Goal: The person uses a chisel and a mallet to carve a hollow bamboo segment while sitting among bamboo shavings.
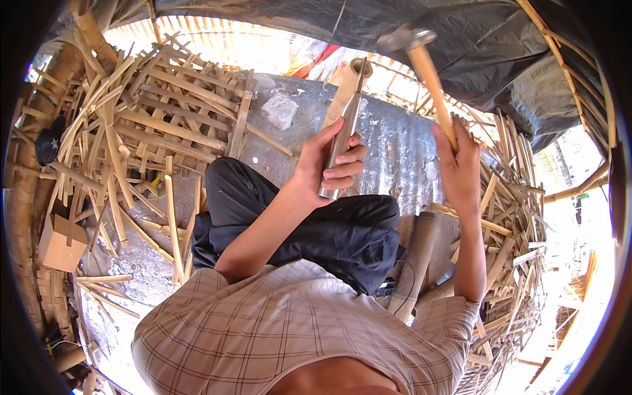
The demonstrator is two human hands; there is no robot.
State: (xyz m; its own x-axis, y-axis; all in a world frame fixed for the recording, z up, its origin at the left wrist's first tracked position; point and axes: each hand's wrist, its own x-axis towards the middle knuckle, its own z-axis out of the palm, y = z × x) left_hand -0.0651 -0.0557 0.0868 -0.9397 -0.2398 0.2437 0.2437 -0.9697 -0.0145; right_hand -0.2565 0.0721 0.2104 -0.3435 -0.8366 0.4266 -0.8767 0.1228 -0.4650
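In the head view, the left hand [332, 164] is closed around the silvery handle of a metal tool [351, 115], just above the middle of the frame, its narrow dark end pointing up; the fingers wrap right round it, probably to keep it steady. Behind its upper part stands a pale bamboo tube [339, 102] with a hollow end; whether they touch, I cannot tell. At upper right, the right hand [459, 174] grasps a hammer [430, 82] low on its wooden handle, head upward and apart from the tool, a hold that would suit a free swing. Crossed legs in dark trousers [296, 240] leave working room ahead. Bamboo lattice [191, 135] at upper left and loose strips [510, 247] at right lie to the sides, seemingly within reach.
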